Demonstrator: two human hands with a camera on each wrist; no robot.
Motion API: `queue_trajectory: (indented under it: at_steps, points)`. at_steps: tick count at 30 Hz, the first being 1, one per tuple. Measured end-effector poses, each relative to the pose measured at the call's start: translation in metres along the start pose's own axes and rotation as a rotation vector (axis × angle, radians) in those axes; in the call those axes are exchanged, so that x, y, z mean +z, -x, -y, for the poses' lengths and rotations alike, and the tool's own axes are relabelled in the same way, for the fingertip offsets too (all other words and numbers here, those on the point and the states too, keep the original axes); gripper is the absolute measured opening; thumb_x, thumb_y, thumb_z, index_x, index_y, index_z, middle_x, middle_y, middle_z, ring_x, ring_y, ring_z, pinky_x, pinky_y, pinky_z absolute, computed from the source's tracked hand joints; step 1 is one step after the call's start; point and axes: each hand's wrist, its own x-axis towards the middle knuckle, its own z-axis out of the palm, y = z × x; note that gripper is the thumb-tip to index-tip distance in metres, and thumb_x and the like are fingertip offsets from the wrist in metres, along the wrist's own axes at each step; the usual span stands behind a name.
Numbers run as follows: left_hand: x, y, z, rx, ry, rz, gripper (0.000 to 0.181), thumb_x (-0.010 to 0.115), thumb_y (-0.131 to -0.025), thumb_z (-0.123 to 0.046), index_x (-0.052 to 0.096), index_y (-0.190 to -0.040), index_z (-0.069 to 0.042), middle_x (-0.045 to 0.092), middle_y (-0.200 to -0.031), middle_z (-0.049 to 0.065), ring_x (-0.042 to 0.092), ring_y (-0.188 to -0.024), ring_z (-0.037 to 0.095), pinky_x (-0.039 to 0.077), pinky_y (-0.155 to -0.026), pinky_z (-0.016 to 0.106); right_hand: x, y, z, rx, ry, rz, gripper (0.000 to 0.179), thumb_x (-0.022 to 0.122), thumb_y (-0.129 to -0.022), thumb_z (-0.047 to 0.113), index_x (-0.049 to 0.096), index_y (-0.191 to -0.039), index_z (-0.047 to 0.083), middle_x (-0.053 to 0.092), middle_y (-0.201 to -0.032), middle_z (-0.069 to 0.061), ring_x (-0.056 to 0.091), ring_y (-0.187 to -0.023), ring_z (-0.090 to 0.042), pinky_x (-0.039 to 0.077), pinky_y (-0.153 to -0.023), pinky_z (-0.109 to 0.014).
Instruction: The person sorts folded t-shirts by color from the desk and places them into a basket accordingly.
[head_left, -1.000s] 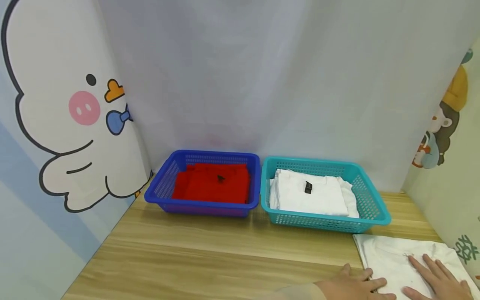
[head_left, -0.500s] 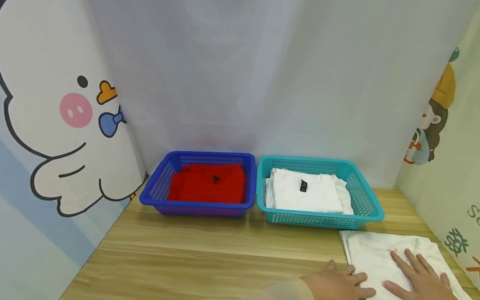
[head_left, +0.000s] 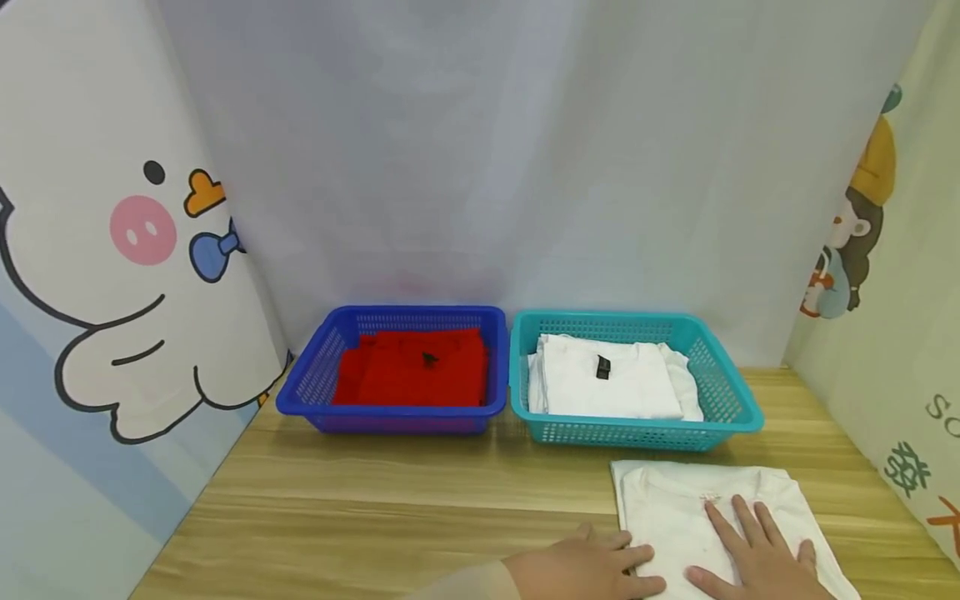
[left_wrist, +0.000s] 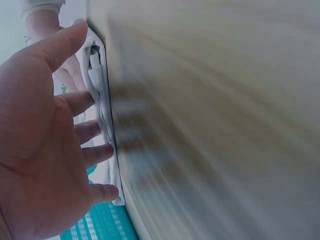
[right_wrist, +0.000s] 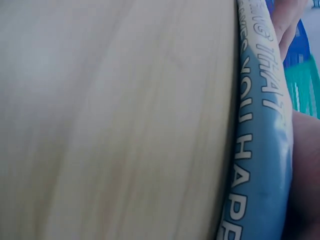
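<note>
A folded white T-shirt lies on the wooden table in the head view, in front of the teal basket. My left hand is at its left edge, fingers spread and fairly straight, with the fingertips touching the side. The left wrist view shows that hand beside the layered edge of the folded shirt. Flat on top of the shirt rests my right hand, fingers spread. Below the right hand in the right wrist view runs a blue edge with printed white letters.
A blue basket with folded red clothing stands at the back left. Beside it, the teal basket holds folded white clothing. A pale curtain hangs behind them, and a printed wall borders the table's right side.
Both hands and the folded white T-shirt have slid left along the table, further from the right wall. The baskets stay in place; the camera view has shifted slightly.
</note>
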Motion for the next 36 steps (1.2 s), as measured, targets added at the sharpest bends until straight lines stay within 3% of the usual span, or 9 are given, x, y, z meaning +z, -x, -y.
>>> queue_trajectory:
  at_steps: [9,18,22,30,36]
  points:
    - [0.031,0.054,0.026,-0.001,0.110,-0.053,0.067,0.043,-0.094,-0.062,0.018,-0.152,-0.041,0.015,-0.158,-0.015,0.017,-0.144,0.011,0.036,-0.106,0.048,-0.002,0.001,0.070,-0.049,-0.077,-0.017,0.102,0.042,-0.078,0.083,0.034,-0.150,0.011,0.023,-0.151,-0.031,0.014,-0.136,-0.055,0.001,-0.086,-0.086]
    - [0.057,0.103,0.045,-0.027,0.162,-0.153,0.066,0.038,-0.094,-0.063,0.023,-0.152,-0.037,0.022,-0.158,-0.008,0.025,-0.143,0.020,0.040,-0.100,0.058,0.001,-0.010,0.125,-0.084,-0.075,-0.003,0.105,0.031,-0.076,0.087,0.030,-0.152,0.014,0.018,-0.155,-0.025,0.007,-0.142,-0.048,-0.003,-0.089,-0.084]
    - [0.063,0.119,0.050,-0.055,0.194,-0.155,0.067,0.038,-0.092,-0.065,0.024,-0.152,-0.038,0.023,-0.157,-0.008,0.025,-0.143,0.022,0.039,-0.098,0.061,0.003,-0.014,0.145,-0.079,-0.073,0.029,0.106,0.029,-0.076,0.088,0.028,-0.153,0.016,0.015,-0.157,-0.022,0.003,-0.143,-0.045,-0.003,-0.090,-0.084]
    - [0.071,0.147,0.059,-0.126,0.264,-0.176,0.073,0.044,-0.086,-0.071,0.029,-0.150,-0.040,0.028,-0.155,-0.007,0.030,-0.141,0.025,0.038,-0.096,0.065,0.004,-0.020,0.172,-0.128,-0.083,0.018,0.099,0.031,-0.079,0.086,0.028,-0.153,0.019,0.015,-0.158,-0.019,0.003,-0.144,-0.043,0.002,-0.091,-0.084]
    - [0.073,0.155,0.058,-0.171,0.330,-0.209,0.076,0.045,-0.082,-0.076,0.033,-0.148,-0.040,0.030,-0.155,-0.006,0.033,-0.139,0.028,0.037,-0.095,0.067,-0.002,-0.018,0.177,-0.160,-0.110,0.017,0.092,0.037,-0.082,0.081,0.031,-0.152,0.021,0.020,-0.157,-0.017,0.007,-0.143,-0.043,0.008,-0.091,-0.084]
